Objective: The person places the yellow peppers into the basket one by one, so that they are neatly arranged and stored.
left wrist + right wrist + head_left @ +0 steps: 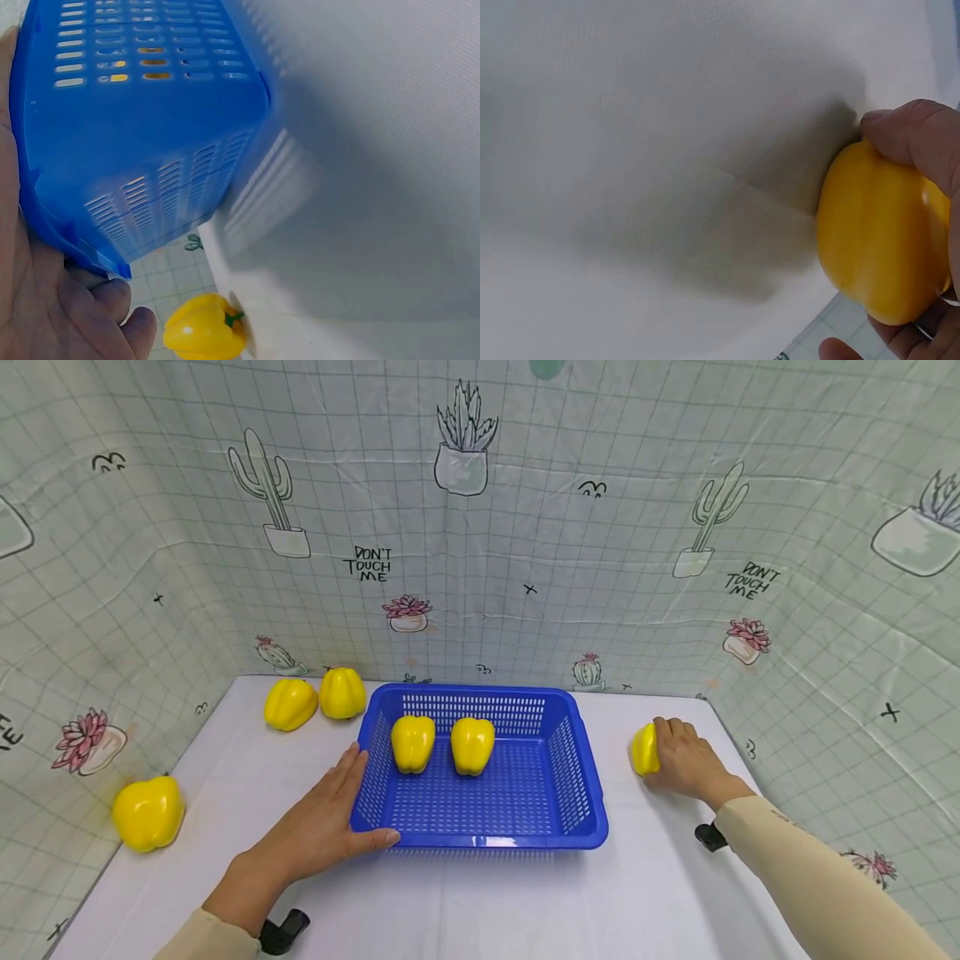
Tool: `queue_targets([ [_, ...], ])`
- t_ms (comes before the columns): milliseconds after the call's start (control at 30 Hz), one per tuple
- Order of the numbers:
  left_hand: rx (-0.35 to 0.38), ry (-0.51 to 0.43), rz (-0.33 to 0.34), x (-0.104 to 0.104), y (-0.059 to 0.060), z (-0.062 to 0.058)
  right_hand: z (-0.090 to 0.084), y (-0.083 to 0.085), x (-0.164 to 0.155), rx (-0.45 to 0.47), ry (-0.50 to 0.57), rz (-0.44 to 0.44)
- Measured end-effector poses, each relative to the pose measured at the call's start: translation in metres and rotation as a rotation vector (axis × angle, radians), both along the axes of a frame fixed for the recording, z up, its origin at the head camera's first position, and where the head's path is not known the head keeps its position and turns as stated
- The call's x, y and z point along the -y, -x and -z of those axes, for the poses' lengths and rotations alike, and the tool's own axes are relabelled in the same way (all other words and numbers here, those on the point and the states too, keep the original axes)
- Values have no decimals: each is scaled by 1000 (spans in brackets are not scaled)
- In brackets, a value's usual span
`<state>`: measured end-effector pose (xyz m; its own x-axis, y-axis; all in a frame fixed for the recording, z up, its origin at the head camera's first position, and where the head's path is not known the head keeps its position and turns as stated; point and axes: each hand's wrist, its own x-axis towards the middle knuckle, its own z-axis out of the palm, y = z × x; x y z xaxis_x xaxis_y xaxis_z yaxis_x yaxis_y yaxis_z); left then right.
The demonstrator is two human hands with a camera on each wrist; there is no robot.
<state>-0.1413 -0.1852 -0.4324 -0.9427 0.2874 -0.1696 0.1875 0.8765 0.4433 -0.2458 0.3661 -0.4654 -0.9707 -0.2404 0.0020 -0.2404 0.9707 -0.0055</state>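
A blue plastic basket (487,841) stands mid-table, with two yellow bell peppers, one on the left (413,745) and one beside it (472,747), inside toward the back. My left hand (318,822) rests along the basket's left end, fingers extended on the side rim and thumb on the front rim. In the left wrist view the palm lies against the basket's rim (45,217). Right of the basket, my right hand (686,762) grips another yellow bell pepper (644,750) from its right side. The right wrist view shows thumb and fingers around that pepper (881,232), low over the white cloth.
Two yellow bell peppers, one (291,704) next to the other (342,693), sit behind and left of the basket. Another yellow bell pepper (148,813) lies at the table's left edge. Patterned grid cloth (495,543) walls the table's back and sides.
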Motion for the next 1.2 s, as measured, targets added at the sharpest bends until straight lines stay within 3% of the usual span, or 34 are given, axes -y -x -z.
queue_targets([
  [300,0,-1,8,0,0,-1,4,3,-2,45,46,24],
  [533,3,23,17,-1,0,-4,2,4,0,-100,13,-70],
  [933,9,73,19,-1,0,-9,-28,12,24,-279,9,-230],
  [1200,-1,83,27,-3,1,-11,-54,11,44,-331,26,-302],
])
